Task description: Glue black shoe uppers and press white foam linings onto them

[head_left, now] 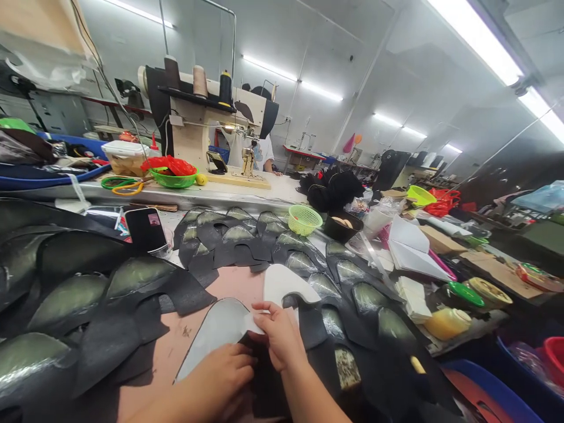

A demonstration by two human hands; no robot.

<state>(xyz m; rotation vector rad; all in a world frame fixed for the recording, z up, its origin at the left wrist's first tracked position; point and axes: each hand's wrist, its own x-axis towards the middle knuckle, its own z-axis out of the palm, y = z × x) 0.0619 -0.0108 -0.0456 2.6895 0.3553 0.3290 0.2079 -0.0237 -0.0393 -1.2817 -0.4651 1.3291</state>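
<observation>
My left hand (229, 369) rests low in the middle, its fingers curled at the edge of a black cut piece (267, 382). Whatever its fingertips grip is partly hidden. Just to its right, my right hand (281, 336) pinches a small white piece (253, 323) between thumb and fingers. This white piece overlaps the tip of a rounded light grey piece (215, 329) with a dark edge, lying flat on the pinkish board (176, 346). Beyond my right hand lies a thick white curved piece, perhaps a stack (284, 282).
Black cut pieces with shiny rounded patches (141, 276) spread around the board. At the back stands a sewing machine (189, 117) with thread spools. A phone (147, 229), a green mesh basket (304, 219), scissors (126, 185) and a yellow jar (447, 323) surround the work area.
</observation>
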